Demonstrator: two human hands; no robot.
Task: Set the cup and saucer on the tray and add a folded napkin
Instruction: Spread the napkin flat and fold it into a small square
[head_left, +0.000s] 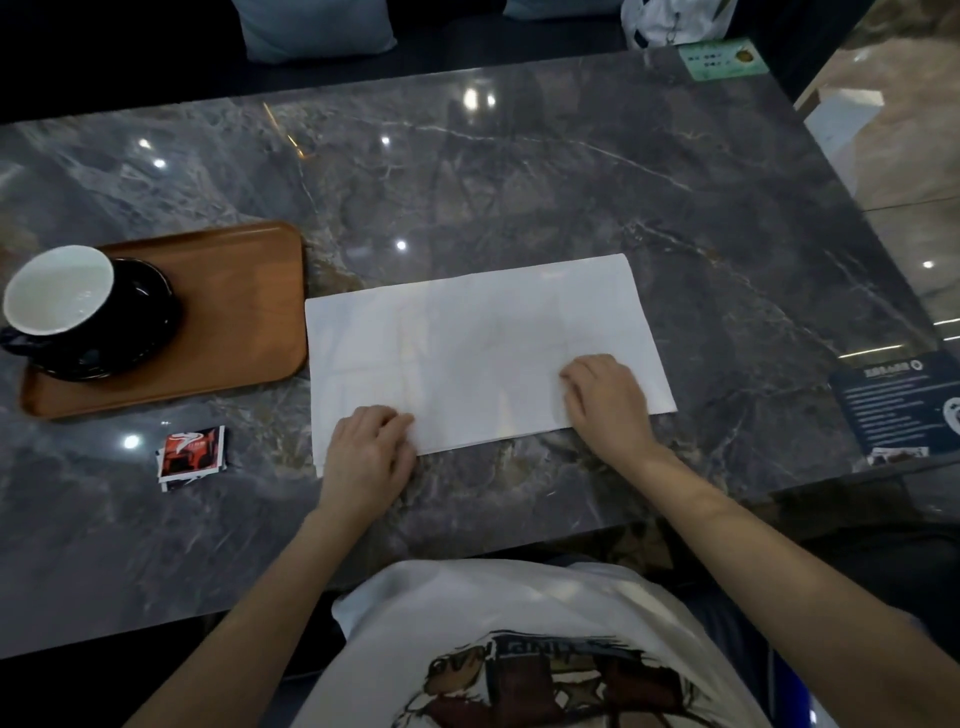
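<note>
While the napkin lies spread flat on the marble table, its near long edge is pressed by both hands, and that edge is what the coming fold is judged to turn on. Nearest the body, the left hand is seen at the napkin's near left corner, fingers curled and bunched down onto the paper, apparently pinching or pinning the corner; a true grip cannot be told from a press. Slightly farther out, the right hand is set on the napkin's near right part, fingers likewise curled, tips touching the sheet, nothing else held.

The napkin's long axis runs left to right across the body, tilted a little so that its right end sits farther away. Faint crease lines can be made out across it. Since each hand sits at one end of the near edge, either fold direction seems open: near edge carried away to the far edge, or one end brought over to the other.

Left of the napkin, just beside its short left edge, the wooden tray is found, with the dark saucer on it and the cup standing on the saucer. That part of the task is judged done. The left hand is nearer the tray. Near and left of the napkin, a small red packet lies on the table.
</note>
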